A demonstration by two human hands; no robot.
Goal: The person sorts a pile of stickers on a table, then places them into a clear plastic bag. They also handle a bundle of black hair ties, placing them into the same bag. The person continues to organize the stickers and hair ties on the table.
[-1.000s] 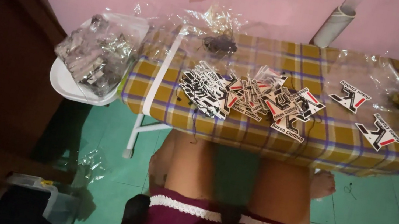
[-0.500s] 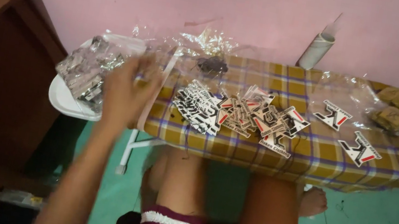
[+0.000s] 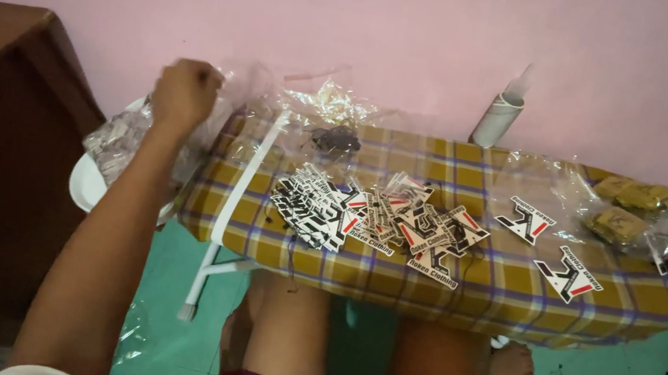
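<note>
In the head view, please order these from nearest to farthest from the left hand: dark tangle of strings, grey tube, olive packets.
From the left hand:
1. Dark tangle of strings, board's left part.
2. Grey tube, standing by the wall, middle.
3. Olive packets, far right.

Black, white and red tags (image 3: pixel 379 216) lay heaped on the checked board (image 3: pixel 462 294); clear packets (image 3: pixel 122 143) filled the white tub (image 3: pixel 85 188) beside it.

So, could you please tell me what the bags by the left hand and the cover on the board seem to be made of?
The bags under the left hand look like thin clear plastic: glossy, crinkled, see-through. The board cover looks like woven cloth: matte yellow plaid draping softly over the edge.
</note>
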